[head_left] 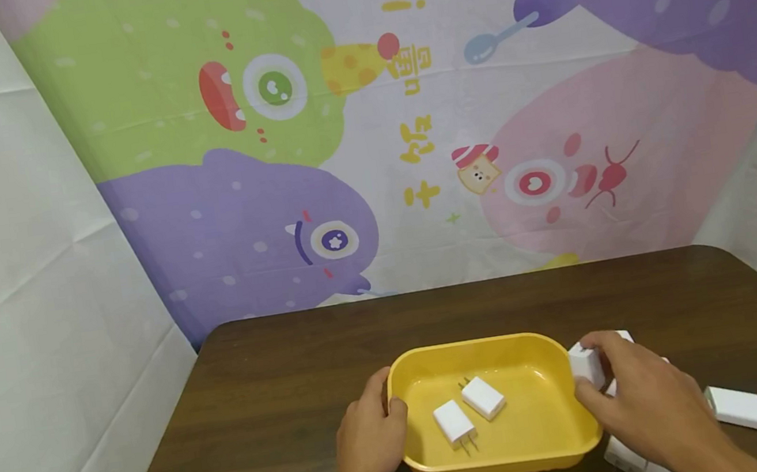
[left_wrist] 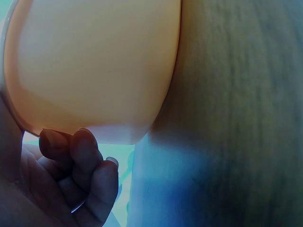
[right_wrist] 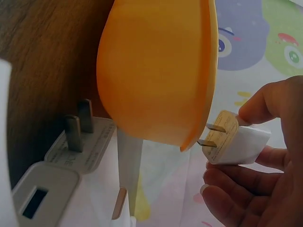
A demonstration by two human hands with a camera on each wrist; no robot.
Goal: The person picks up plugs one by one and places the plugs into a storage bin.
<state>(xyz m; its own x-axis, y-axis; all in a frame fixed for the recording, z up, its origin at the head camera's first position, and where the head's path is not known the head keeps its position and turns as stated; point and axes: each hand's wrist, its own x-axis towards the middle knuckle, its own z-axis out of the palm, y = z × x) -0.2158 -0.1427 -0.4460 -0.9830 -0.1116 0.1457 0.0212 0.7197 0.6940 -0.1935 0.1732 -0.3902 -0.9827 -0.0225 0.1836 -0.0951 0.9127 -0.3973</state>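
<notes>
A yellow plastic basin (head_left: 468,345) stands on the table, with two white charger plugs (head_left: 454,422) lying inside it. My left hand (head_left: 369,440) grips its left side, the thumb near the rim; the left wrist view shows the fingers curled at the basin's edge. At the basin's right rim my right hand (head_left: 651,399) pinches another white charger plug (right_wrist: 241,144) between thumb and fingers. In the right wrist view, that plug's two metal prongs point toward the rim, outside or just over it.
More white charger plugs (head_left: 623,457) sit in a group right of the basin, partly hidden under my right hand. One separate plug (head_left: 738,407) lies farther right. The brown table (head_left: 283,384) ends at a cartoon-printed cloth (head_left: 425,262), with white sheets at both sides.
</notes>
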